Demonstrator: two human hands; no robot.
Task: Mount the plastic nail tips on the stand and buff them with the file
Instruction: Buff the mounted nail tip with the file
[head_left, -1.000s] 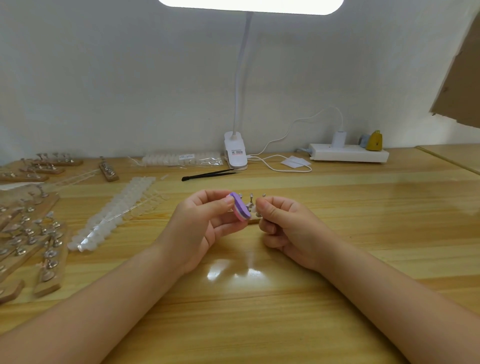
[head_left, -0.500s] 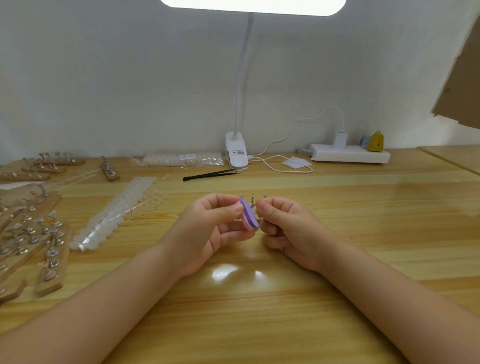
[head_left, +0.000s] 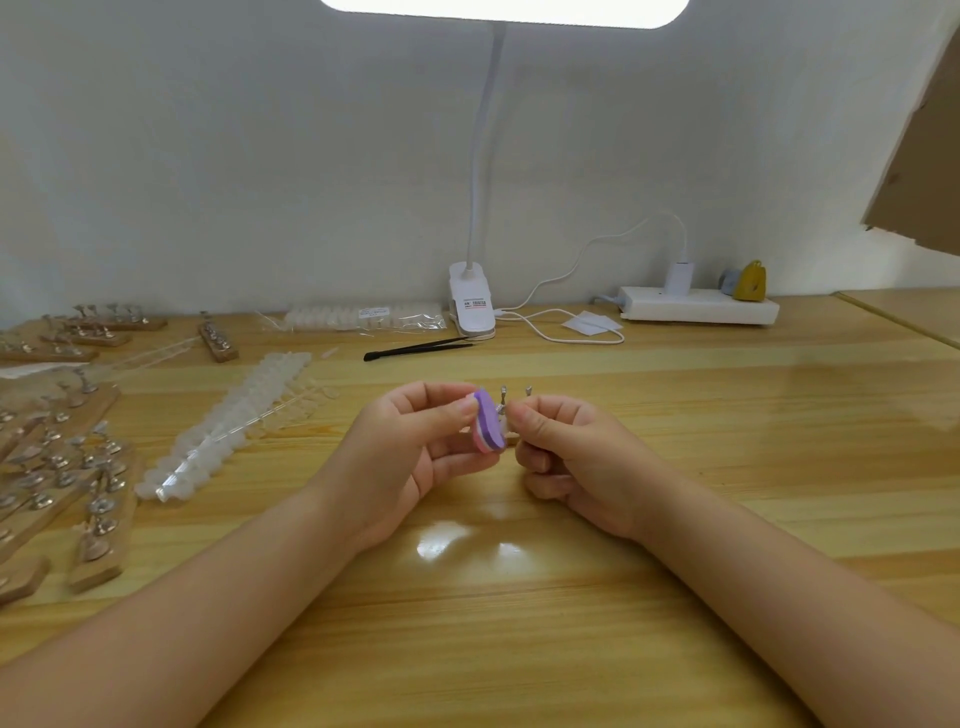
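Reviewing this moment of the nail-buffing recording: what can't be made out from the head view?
- Nail tip being buffed: hidden behind the purple file and the right hand's fingertips.
- Stand base: only two metal pegs show above the hands; the left hand and the file cover the rest.
- Wooden stands at left: cut off by the frame edge; too small to tell which pegs carry tips.

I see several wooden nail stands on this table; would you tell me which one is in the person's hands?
It is the stand at the centre, pinched by the right hand, with the left hand holding the purple file against it. The other stands lie untouched at far left.
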